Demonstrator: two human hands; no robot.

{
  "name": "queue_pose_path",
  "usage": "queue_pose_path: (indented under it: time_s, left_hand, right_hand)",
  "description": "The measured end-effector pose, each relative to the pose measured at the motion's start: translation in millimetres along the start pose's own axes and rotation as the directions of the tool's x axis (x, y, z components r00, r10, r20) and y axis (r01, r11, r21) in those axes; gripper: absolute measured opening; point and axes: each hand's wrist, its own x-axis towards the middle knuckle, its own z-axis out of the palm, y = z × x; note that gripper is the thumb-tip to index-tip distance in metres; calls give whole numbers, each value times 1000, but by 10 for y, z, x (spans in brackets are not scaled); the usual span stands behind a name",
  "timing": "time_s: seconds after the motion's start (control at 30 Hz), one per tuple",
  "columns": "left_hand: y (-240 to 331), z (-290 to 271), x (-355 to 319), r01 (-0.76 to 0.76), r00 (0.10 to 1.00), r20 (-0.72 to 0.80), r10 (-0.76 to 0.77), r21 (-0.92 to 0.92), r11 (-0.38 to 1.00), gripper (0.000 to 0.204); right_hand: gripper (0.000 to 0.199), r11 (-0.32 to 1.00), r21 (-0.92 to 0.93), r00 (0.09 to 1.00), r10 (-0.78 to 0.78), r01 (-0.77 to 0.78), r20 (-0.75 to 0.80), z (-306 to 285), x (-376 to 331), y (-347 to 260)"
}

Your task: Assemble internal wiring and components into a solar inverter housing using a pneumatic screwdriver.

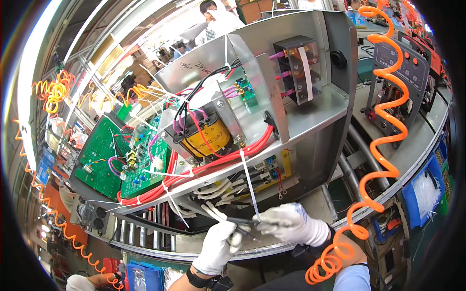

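At the front edge of an opened metal equipment chassis (310,123), both my hands are in white gloves. My left hand (221,247) is closed around a pale cable (213,212) that comes out of the lower bay, with dark cable ends sticking out past the fingers. My right hand (293,225) pinches the end of a black sleeve (240,220) on the cable, close to my left fingertips. A long white cable tie (249,179) hangs down to my right hand from the red cable bundle (218,157). The fingers partly hide what they grip.
The chassis carries a yellow-wrapped transformer (208,139), green circuit boards (99,157) and a clear-covered terminal block (302,70). Metal rollers (347,174) run underneath. An orange coiled hose (383,145) hangs at right, near a blue bin (422,194) of cable ties. Another person's gloved hand (80,282) shows lower left.
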Motion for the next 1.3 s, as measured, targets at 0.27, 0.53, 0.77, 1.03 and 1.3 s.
queue_pose_path:
  time_s: [0.27,0.53,0.77,1.03,1.3]
  left_hand:
    - [22,69,-73,58,985,-170,-12,270,961,39]
    - [-150,135,-33,-19,980,-198,29,54,998,30]
    - [-97,127,-35,34,986,-153,-66,-200,979,25]
    - [-24,171,-42,45,998,-24,-55,-305,951,32]
    - [-108,102,-10,-104,993,-53,104,2,995,33]
  right_hand:
    - [52,969,-223,994,110,-103,16,64,-275,53]
    - [50,880,-475,1000,24,-21,0,248,-314,-144]
    - [56,808,-586,998,-40,64,54,241,-272,-236]
    - [56,832,-547,985,156,-94,69,300,-314,-311]
    - [36,831,-117,837,528,-544,-142,471,-243,-513]
